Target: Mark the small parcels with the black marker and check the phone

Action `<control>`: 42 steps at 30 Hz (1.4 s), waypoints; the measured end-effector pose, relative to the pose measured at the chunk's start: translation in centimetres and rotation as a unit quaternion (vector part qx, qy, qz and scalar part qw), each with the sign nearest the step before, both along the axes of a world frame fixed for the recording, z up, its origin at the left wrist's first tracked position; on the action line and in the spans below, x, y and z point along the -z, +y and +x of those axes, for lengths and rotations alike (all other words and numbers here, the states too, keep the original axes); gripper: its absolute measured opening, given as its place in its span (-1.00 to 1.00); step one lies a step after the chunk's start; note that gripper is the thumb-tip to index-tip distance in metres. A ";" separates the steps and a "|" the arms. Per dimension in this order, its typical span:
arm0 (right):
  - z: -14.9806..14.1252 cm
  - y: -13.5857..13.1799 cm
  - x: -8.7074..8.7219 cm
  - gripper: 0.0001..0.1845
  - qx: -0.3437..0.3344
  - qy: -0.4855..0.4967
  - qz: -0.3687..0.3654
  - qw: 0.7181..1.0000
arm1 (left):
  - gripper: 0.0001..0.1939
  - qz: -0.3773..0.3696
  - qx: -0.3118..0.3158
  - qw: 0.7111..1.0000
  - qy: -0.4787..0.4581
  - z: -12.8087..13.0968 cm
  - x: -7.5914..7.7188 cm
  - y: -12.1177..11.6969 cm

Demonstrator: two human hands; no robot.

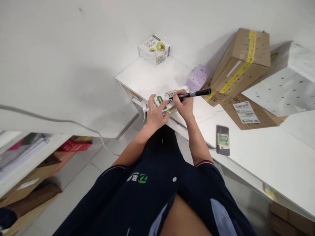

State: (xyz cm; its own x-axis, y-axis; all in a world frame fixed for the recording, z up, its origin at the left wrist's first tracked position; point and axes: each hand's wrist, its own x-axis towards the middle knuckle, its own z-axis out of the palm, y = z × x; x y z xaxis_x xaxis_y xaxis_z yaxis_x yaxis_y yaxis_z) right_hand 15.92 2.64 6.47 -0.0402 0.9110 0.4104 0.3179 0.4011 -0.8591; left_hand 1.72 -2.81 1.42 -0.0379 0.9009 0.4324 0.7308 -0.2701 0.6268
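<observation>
In the head view, a small white printed box [166,97] with a green label and avocado pictures lies at the near edge of the white table [137,76]. My left hand [157,115] grips its near left part, fingers over the top and thumb along the near side. A black marker [199,93] is pinched in my right hand [185,107], its tip at the top face of the box. The heel of my right hand is by the box's right end. Whether the tip touches the surface, I cannot tell.
Another avocado-print box [154,49] stands by the wall. A lilac box [197,78], a taped brown carton [242,62] and a large white dotted box [283,88] crowd the right. A phone [222,140] lies on the tabletop. A cable [49,117] crosses at left, above shelves.
</observation>
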 end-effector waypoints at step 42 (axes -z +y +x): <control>10.7 -5.3 5.4 -0.43 0.208 -0.420 -0.420 0.777 | -0.55 0.004 -0.009 1.000 0.006 0.1 -0.1 0.1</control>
State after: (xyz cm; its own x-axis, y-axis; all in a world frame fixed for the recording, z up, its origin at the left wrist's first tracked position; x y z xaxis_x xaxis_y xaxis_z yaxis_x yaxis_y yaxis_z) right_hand 26.59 -2.69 1.08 0.3974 0.8492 -0.3478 0.8598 -0.4770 -0.1820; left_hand 1.80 -2.74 1.55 -0.0480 0.8964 0.4407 0.7430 -0.2629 0.6155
